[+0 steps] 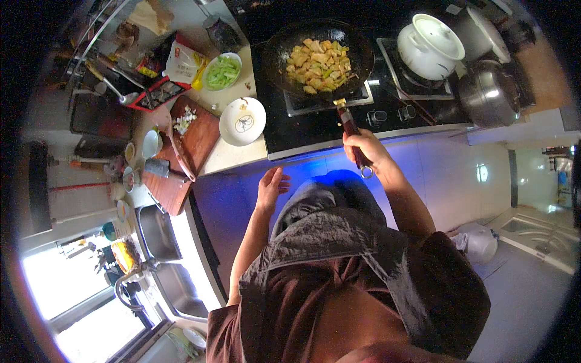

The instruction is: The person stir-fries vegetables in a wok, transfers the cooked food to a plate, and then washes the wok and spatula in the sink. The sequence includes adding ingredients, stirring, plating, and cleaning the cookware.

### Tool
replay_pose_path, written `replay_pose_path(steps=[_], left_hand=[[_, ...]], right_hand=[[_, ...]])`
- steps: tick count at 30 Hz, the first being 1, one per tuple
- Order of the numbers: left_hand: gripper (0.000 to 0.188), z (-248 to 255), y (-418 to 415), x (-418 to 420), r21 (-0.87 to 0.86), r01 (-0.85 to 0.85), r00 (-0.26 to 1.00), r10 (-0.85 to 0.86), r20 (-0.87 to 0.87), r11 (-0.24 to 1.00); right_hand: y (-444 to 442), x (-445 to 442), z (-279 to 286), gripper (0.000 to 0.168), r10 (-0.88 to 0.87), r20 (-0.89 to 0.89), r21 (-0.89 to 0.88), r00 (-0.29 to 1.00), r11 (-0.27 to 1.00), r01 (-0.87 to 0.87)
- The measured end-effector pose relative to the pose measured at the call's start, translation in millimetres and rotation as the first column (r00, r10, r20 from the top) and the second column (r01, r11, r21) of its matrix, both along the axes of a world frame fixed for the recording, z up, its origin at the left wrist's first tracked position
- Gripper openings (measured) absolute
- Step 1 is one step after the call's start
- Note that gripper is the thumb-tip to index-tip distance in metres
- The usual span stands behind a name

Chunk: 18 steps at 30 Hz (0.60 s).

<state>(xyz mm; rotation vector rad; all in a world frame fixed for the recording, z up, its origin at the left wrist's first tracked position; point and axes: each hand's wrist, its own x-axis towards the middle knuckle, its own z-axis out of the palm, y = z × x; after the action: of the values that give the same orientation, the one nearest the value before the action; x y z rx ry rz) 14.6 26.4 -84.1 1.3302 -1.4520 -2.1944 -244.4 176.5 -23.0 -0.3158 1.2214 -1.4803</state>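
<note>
The dark wooden handle (348,119) of a wok is in the grip of my right hand (370,149). The black wok (272,68) rests on the left burner and holds diced, browned pieces of food (317,63) with bits of green among them. My left hand (271,185) hangs in front of the counter edge with nothing in it, fingers slightly apart. A white plate (230,129) with a little residue sits nearest to it on the counter. Behind that plate stands a bowl of sliced green vegetable (222,72).
Left of the plate, a wooden cutting board (202,131) carries chopped white pieces (184,120), a pinkish long-handled utensil (179,152) and a cleaver (156,167). A white lidded pot (424,54) occupies the right burner, beside a metal pot (488,97). Chopsticks (415,106) lie on the cooktop. A sink (177,290) is lower left.
</note>
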Motion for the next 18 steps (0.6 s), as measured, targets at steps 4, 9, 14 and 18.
replay_pose_path(steps=[4, 9, 14, 18], left_hand=[[0.043, -8.7, 5.3, 14.4, 0.021, -0.103, 0.993, 0.102, 0.058, 0.994], [0.045, -22.9, 17.0, 18.3, 0.073, -0.179, 0.981, 0.172, 0.093, 0.981], [0.044, -30.9, 26.7, 6.5, 0.111, -0.205, 0.977, 0.196, 0.090, 0.972], [0.045, -31.2, 26.2, -2.5, 0.105, -0.249, 0.968, 0.244, 0.062, 0.963]], right_hand=[[-11.1, -7.2, -12.5, 0.011, 0.011, 0.062, -0.016, 0.998, 1.000, -0.010], [-20.7, -11.6, -28.7, 0.012, 0.043, 0.081, -0.044, 0.996, 0.998, -0.039], [-31.2, -10.9, -24.6, 0.025, 0.091, 0.122, 0.064, 0.988, 0.993, -0.099], [-3.7, -53.5, -63.1, 0.047, 0.080, -0.241, 0.112, 0.967, 0.992, -0.054]])
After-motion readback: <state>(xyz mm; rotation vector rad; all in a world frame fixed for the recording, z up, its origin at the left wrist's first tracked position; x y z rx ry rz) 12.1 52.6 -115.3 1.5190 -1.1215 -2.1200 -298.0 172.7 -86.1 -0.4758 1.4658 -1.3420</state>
